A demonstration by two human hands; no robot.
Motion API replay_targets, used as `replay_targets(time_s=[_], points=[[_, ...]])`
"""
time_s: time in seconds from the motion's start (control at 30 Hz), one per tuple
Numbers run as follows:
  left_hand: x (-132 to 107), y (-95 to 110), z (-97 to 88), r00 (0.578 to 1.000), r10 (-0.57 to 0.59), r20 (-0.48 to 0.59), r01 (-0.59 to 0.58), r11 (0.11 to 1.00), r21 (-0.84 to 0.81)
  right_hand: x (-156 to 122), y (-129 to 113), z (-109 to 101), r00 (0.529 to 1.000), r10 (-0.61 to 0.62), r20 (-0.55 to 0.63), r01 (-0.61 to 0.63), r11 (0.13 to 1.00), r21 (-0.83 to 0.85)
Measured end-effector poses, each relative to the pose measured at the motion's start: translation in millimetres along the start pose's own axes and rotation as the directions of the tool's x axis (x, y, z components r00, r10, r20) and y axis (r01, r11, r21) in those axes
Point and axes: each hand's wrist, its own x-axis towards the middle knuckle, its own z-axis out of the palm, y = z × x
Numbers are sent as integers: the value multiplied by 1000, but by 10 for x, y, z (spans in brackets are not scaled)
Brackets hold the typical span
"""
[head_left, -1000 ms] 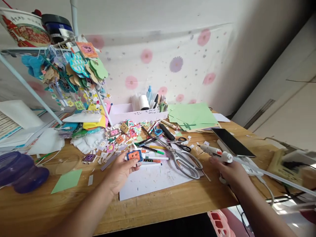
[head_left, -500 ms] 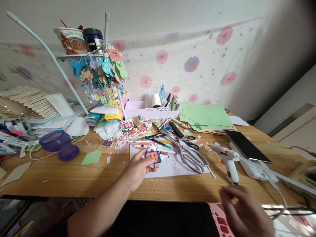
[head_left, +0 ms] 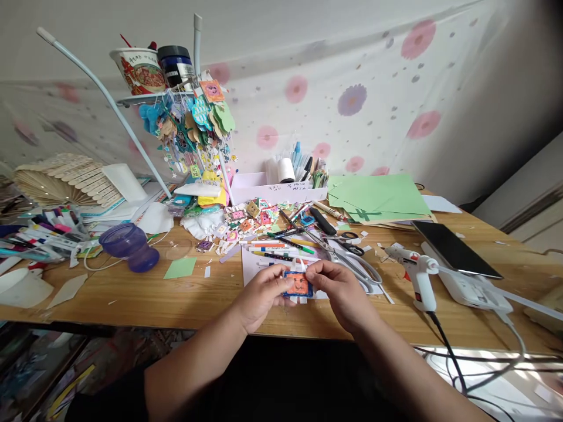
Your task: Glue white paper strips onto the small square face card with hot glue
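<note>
A small paper square [head_left: 299, 285] with an orange smiling face and a blue border is held up over the front of the desk. White paper strips stick out above and below it. My left hand [head_left: 266, 294] pinches its left side, thumb on the face. On the upper right corner, the thumb and fingers of my right hand [head_left: 336, 287] are closed, at the white strip or the edge. Behind the hands lie a white sheet [head_left: 251, 275], several markers [head_left: 275, 255] and large scissors [head_left: 347, 261].
A white hot glue gun [head_left: 417, 278] stands at the right beside a black tablet [head_left: 455, 249]. Its cable hangs over the front edge. Left are a purple cup [head_left: 129, 246] and a green paper piece [head_left: 180, 268]. Small colourful paper cutouts [head_left: 246, 223] are heaped at the back.
My right hand has come from the lower right, near the glue gun, to the paper square and taken hold of its right corner. My left hand still holds it. The view has shifted slightly.
</note>
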Motion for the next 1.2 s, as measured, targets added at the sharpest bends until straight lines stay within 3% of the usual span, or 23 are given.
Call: replay_targets(time_s=[0.13,0.23,0.6,0.87,1.2], points=[[1,-13,-99,988,84,-127,-70,992,108,7,14,-33,999,33,-25,-31,997,73],[16,-14,-101,982,138,-130,-116,980,164,14,8,-41,999,52,-13,-50,994,99],[48,4,-143,981,156,-116,-125,962,241,25,25,-57,997,74,-35,-69,991,113],[3,5,-183,986,128,-106,-92,953,290,6,53,-34,997,63,-46,-58,993,102],[6,-48,-178,977,127,-173,-62,940,336,-26,91,26,996,55,-64,-46,991,127]])
